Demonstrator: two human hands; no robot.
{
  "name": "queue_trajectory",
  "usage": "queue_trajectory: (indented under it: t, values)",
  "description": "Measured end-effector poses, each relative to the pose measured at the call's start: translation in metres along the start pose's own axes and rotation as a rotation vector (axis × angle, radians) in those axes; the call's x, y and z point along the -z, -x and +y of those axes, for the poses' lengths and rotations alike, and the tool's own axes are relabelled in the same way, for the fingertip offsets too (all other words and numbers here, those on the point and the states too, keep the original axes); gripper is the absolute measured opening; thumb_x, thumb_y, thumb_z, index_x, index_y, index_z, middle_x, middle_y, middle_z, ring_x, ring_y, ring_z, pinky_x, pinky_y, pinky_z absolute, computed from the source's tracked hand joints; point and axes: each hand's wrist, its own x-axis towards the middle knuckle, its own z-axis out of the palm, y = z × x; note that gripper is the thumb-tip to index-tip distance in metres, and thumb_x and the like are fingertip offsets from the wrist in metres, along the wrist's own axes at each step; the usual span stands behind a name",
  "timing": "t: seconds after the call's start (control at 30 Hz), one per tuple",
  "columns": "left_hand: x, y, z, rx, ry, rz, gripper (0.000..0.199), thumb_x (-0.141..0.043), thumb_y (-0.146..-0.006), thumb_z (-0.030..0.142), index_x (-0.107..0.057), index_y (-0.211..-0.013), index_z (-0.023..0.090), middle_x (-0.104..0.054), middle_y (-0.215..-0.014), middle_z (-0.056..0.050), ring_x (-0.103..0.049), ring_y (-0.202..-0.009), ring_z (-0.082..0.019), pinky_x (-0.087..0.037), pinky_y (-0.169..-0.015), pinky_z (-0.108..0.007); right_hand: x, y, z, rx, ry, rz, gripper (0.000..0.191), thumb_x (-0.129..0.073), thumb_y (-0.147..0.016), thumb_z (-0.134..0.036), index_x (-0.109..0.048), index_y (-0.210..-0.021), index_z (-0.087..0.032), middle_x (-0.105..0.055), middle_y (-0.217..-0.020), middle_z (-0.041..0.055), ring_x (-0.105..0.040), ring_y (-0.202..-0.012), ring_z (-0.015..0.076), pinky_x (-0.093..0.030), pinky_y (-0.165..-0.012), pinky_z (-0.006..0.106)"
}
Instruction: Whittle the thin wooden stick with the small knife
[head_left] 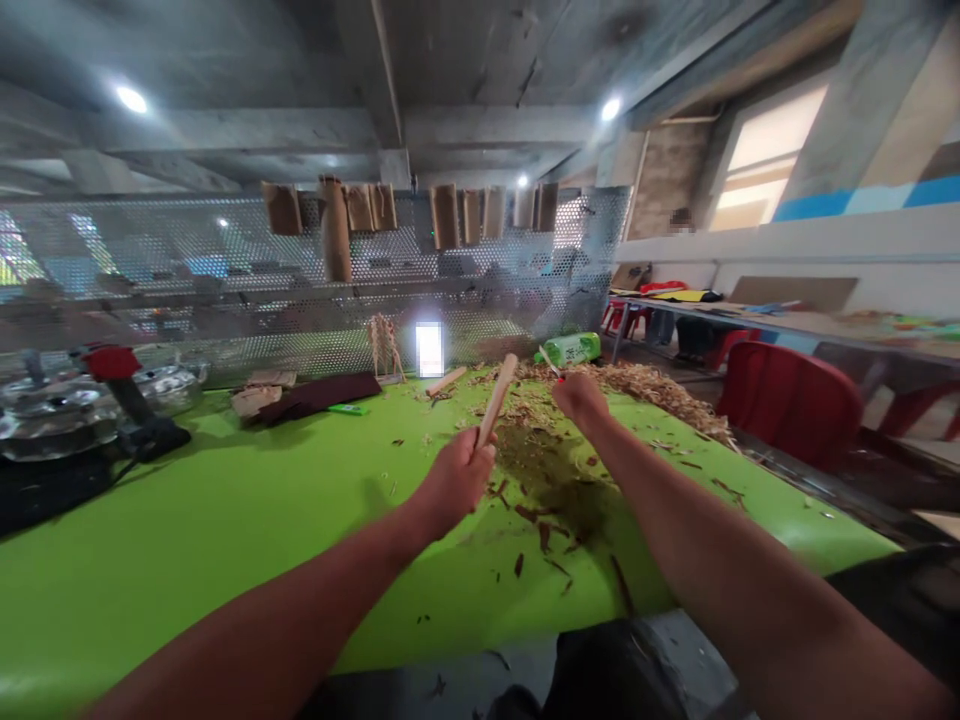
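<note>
My left hand (pixel 459 482) is closed around the lower end of a pale wooden stick (pixel 498 400), which tilts up and away over the green table. My right hand (pixel 582 402) is a closed fist to the right of the stick, apart from it. A thin pale blade with a spot of red at its base sticks out of this fist, and it looks like a small knife (pixel 553 365); its handle is hidden by my fingers. Wood shavings (pixel 536 412) and dark bark pieces (pixel 544 535) lie scattered on the table below and between my hands.
On the green table (pixel 285 520), a green-labelled bottle (pixel 571 348) lies near a heap of shavings (pixel 660 390). A dark brown sheet (pixel 322 398), a green marker-like item (pixel 346 409) and metal pots (pixel 67 405) are at the left. A red chair (pixel 791 405) stands right.
</note>
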Motion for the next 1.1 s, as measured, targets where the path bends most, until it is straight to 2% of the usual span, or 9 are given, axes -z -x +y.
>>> queue_trajectory:
  t: [0.13, 0.23, 0.33, 0.43, 0.53, 0.67, 0.8, 0.93, 1.1]
  values:
    - [0.013, -0.014, -0.01, 0.082, 0.057, 0.097, 0.019, -0.042, -0.095, 0.037, -0.049, -0.096, 0.019, -0.039, -0.054, 0.01, -0.032, -0.033, -0.006, -0.025, -0.035, -0.019, -0.014, 0.026, -0.03, 0.164, -0.328, 0.007, 0.035, -0.047, -0.085, -0.033, -0.072, -0.1, -0.013, -0.068, -0.073, 0.0084, -0.062, -0.065, 0.0183, -0.043, -0.059, 0.024]
    - [0.016, -0.016, -0.013, 0.085, 0.061, 0.065, 0.023, -0.043, -0.094, 0.042, -0.047, -0.088, 0.02, -0.04, -0.053, 0.01, -0.035, -0.032, -0.006, -0.026, -0.035, -0.018, -0.023, 0.048, -0.051, 0.199, -0.783, -0.203, 0.042, -0.045, -0.087, -0.051, -0.066, -0.094, -0.015, -0.051, -0.052, -0.0029, -0.041, -0.04, 0.0108, -0.033, -0.042, 0.021]
    - [0.013, -0.014, -0.01, 0.13, 0.039, -0.022, 0.018, -0.047, -0.093, 0.037, -0.049, -0.09, 0.019, -0.045, -0.053, 0.009, -0.043, -0.036, -0.007, -0.036, -0.04, -0.019, -0.025, 0.057, -0.057, 0.129, -1.106, -0.391, 0.046, -0.046, -0.085, -0.061, -0.06, -0.088, -0.017, -0.04, -0.046, -0.0082, -0.028, -0.033, 0.0075, -0.025, -0.035, 0.02]
    - [0.012, -0.014, -0.006, 0.174, 0.157, -0.116, 0.015, -0.052, -0.088, 0.031, -0.05, -0.096, 0.018, -0.056, -0.061, 0.004, -0.057, -0.048, -0.011, -0.047, -0.049, -0.022, -0.023, 0.057, -0.056, 0.077, -1.215, -0.443, 0.038, -0.055, -0.082, -0.057, -0.055, -0.08, -0.019, -0.039, -0.046, -0.0094, -0.028, -0.033, 0.0065, -0.025, -0.033, 0.019]
    - [0.014, -0.014, -0.003, 0.185, 0.309, -0.228, 0.02, -0.056, -0.084, 0.028, -0.048, -0.1, 0.018, -0.058, -0.069, 0.003, -0.054, -0.044, -0.008, -0.043, -0.042, -0.019, -0.022, 0.058, -0.057, 0.1, -1.22, -0.473, 0.039, -0.056, -0.082, -0.058, -0.055, -0.079, -0.019, -0.038, -0.046, -0.0095, -0.028, -0.034, 0.0067, -0.026, -0.033, 0.019]
    - [0.018, -0.018, -0.003, 0.177, 0.366, -0.175, 0.018, -0.054, -0.085, 0.029, -0.048, -0.099, 0.019, -0.04, -0.056, 0.011, -0.026, -0.031, -0.003, -0.021, -0.029, -0.015, -0.026, 0.059, -0.058, 0.203, -1.037, -0.348, 0.052, -0.043, -0.086, -0.066, -0.061, -0.089, -0.017, -0.04, -0.048, -0.0078, -0.031, -0.036, 0.008, -0.028, -0.036, 0.02]
    - [0.021, -0.024, -0.005, 0.124, 0.396, -0.008, 0.014, -0.053, -0.085, 0.028, -0.046, -0.094, 0.021, -0.038, -0.056, 0.011, -0.025, -0.032, -0.003, -0.018, -0.029, -0.015, -0.03, 0.061, -0.057, 0.35, -0.445, -0.074, 0.039, -0.049, -0.087, -0.051, -0.068, -0.085, -0.017, -0.06, -0.061, 0.0007, -0.053, -0.055, 0.0131, -0.035, -0.05, 0.022]
    - [0.023, -0.029, -0.008, 0.113, 0.338, 0.064, 0.014, -0.053, -0.082, 0.025, -0.04, -0.08, 0.021, -0.041, -0.057, 0.01, -0.026, -0.032, -0.002, -0.017, -0.03, -0.016, -0.028, 0.078, -0.066, 0.481, 0.113, -0.105, 0.028, -0.049, -0.086, -0.032, -0.074, -0.098, -0.023, -0.073, -0.088, 0.008, -0.065, -0.077, 0.0198, -0.041, -0.064, 0.025]
    - [0.023, -0.031, -0.011, 0.108, 0.22, 0.161, 0.009, -0.051, -0.083, 0.024, -0.043, -0.081, 0.021, -0.038, -0.054, 0.011, -0.026, -0.032, -0.003, -0.018, -0.031, -0.017, -0.022, 0.099, -0.078, 0.59, 0.269, -0.156, 0.035, -0.041, -0.091, -0.028, -0.073, -0.105, -0.025, -0.075, -0.097, 0.0108, -0.069, -0.084, 0.0216, -0.045, -0.071, 0.027]
